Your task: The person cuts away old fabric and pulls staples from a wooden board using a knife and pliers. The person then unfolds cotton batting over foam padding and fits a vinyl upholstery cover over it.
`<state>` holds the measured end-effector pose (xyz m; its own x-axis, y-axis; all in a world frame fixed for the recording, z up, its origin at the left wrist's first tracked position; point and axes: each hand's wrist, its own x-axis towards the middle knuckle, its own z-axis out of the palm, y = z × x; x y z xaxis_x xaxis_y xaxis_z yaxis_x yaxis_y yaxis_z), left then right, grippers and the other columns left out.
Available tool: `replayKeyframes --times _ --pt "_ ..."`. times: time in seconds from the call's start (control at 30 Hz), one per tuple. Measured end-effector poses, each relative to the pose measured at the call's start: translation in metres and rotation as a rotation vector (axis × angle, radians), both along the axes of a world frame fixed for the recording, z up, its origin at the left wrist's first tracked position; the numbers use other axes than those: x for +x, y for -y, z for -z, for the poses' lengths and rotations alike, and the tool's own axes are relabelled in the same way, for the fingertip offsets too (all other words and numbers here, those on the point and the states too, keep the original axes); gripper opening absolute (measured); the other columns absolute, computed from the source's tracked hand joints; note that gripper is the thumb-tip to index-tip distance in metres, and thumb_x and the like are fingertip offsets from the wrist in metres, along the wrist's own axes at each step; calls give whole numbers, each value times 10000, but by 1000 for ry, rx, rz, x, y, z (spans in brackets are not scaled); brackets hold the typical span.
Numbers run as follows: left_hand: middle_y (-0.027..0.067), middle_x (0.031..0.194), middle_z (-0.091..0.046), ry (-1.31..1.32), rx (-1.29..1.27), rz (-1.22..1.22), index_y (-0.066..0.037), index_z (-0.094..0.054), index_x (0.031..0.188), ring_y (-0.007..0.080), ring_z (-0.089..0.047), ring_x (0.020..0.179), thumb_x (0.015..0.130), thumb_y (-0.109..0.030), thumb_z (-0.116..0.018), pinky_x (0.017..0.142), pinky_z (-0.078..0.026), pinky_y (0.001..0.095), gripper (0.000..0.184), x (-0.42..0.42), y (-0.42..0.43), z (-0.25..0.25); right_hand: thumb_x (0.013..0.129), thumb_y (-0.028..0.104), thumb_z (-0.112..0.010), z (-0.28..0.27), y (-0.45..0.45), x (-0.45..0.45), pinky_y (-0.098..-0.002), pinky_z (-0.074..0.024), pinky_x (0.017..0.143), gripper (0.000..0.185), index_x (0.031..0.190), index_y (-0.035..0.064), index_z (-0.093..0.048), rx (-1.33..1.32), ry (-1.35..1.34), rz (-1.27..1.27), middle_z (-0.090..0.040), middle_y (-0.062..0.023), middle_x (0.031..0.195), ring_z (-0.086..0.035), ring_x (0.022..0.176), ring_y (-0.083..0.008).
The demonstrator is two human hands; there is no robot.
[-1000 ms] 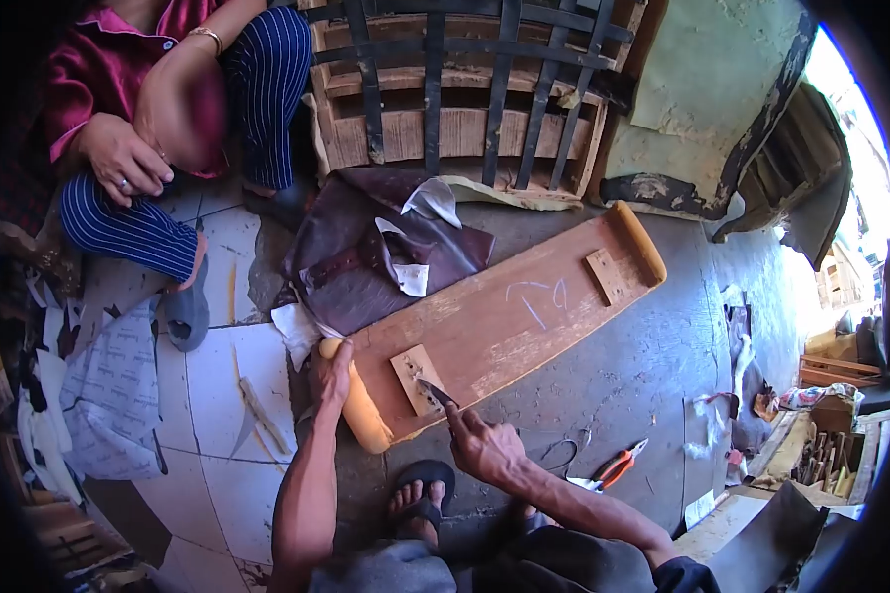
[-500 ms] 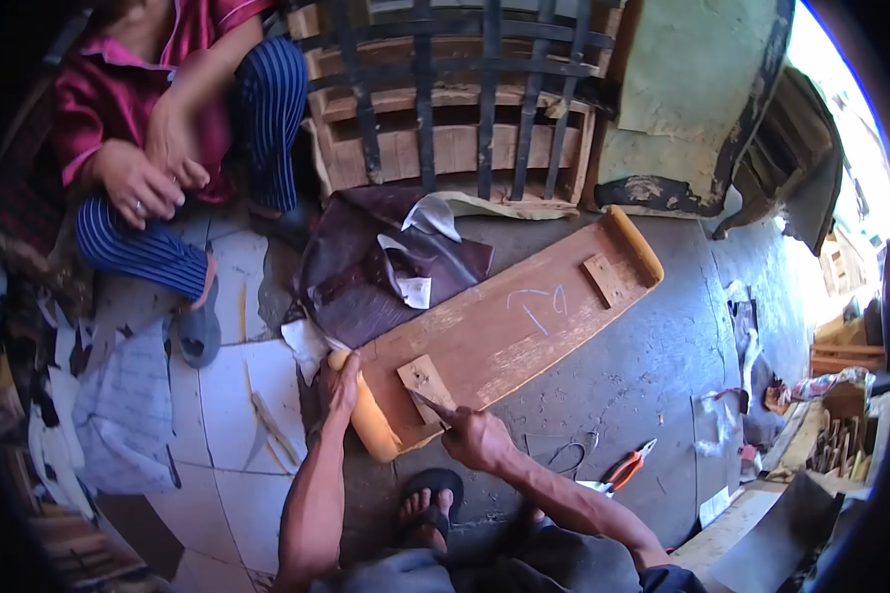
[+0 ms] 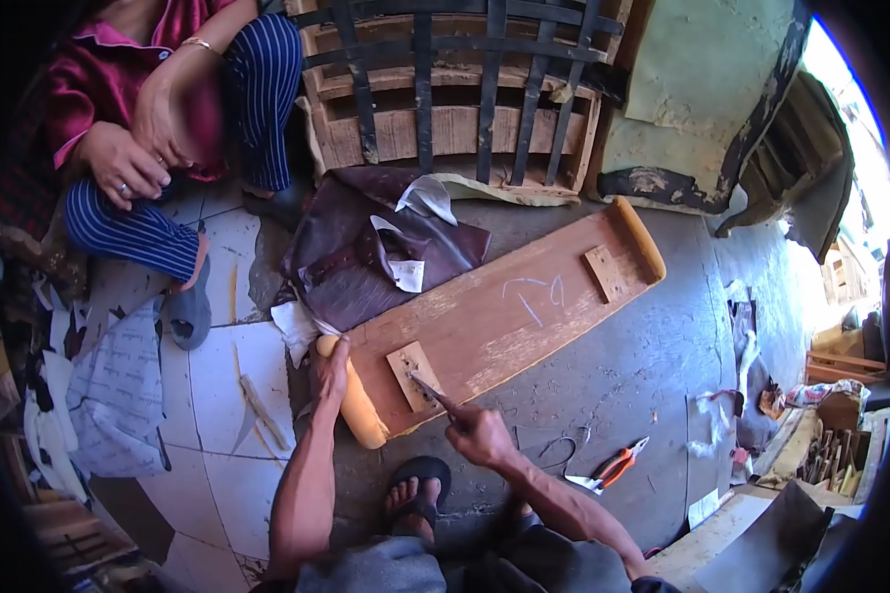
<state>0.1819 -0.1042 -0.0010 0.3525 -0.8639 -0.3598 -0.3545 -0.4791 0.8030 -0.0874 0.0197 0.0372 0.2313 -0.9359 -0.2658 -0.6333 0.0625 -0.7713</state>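
A long wooden panel (image 3: 485,326) with padded yellowish ends lies at a slant before me, chalk marks on its face. My left hand (image 3: 332,371) grips its near left padded end (image 3: 364,415). In my closed right hand (image 3: 480,433) is a pointed tool (image 3: 430,391), its tip at the small wooden block (image 3: 411,376) on the left part of the panel. A second small block (image 3: 605,274) is fixed near the far right end. Dark maroon leather (image 3: 356,257) lies against the panel's back edge.
A seated person (image 3: 148,148) is at the upper left. Behind the panel stands a wooden frame with black straps (image 3: 455,128). Orange-handled pliers (image 3: 618,466) lie right of my right hand. Wood scraps (image 3: 836,465) are at the far right, printed cloth (image 3: 119,395) at the left.
My right hand has changed its grip on the tool, and the tip has moved slightly over the left block. The left hand stays on the panel's end. The seated person's hands have shifted slightly.
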Motion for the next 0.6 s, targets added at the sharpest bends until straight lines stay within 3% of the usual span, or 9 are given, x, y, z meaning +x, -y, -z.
replayKeyframes --times 0.03,0.13,0.2,0.27,0.3,0.33,0.43,0.53,0.6 --pt "202 1179 -607 6 -4 1 14 -473 1296 334 -601 1073 861 -491 -641 926 -468 428 688 1 -3 -2 801 180 -620 5 1 0 -450 -572 707 614 1411 181 -549 -4 -25 42 -653 -165 863 -677 718 -367" --pt "201 1174 -607 -9 -72 36 12 -477 1292 326 -603 1071 862 -492 -641 919 -471 425 683 2 3 2 797 176 -630 9 -11 16 -458 -557 698 626 1418 176 -549 -156 -171 28 -657 -177 871 -669 705 -373" --pt "196 1181 -607 -57 -25 10 10 -473 1309 319 -602 1076 859 -503 -649 919 -472 414 704 7 3 16 800 175 -625 26 -8 3 -443 -555 653 608 1406 150 -571 -211 -87 51 -664 -158 823 -683 682 -322" --pt "185 1166 -593 -28 -10 52 16 -507 1284 315 -584 1066 851 -559 -618 928 -453 413 728 4 -7 -4 813 176 -609 27 2 -4 -422 -554 657 591 1402 147 -578 592 596 320 -677 -144 784 -702 707 -277" --pt "186 1175 -594 26 -66 53 16 -508 1288 314 -587 1075 851 -563 -618 927 -457 415 734 8 -1 -2 834 186 -588 25 -2 1 -402 -537 652 568 1402 173 -582 315 525 244 -688 -131 764 -700 730 -229" --pt "186 1183 -596 71 -100 56 17 -508 1292 312 -589 1085 851 -567 -618 926 -460 417 739 6 2 4 833 190 -583 10 -1 4 -401 -536 843 542 1372 134 -593 189 245 179 -697 -227 926 -710 892 -321" --pt "187 1187 -603 2 -64 86 16 -506 1305 309 -589 1099 848 -581 -621 929 -460 414 760 12 7 15 835 221 -610 -28 11 -14 -449 -552 826 547 1375 137 -583 36 79 47 -683 -229 954 -697 898 -374" --pt "174 1145 -616 16 -55 75 17 -516 1284 298 -601 1054 848 -577 -627 908 -468 405 745 13 3 18 852 194 -597 -46 11 -20 -497 -564 726 554 1395 101 -535 -73 -211 -131 -654 -230 1005 -686 831 -402" --pt "155 1107 -624 -31 -112 104 9 -532 1252 285 -604 1010 864 -554 -623 892 -467 396 690 11 4 14 876 134 -552 -48 14 -19 -484 -550 591 543 1403 22 -485 -212 -421 -266 -629 -205 1005 -693 724 -365"
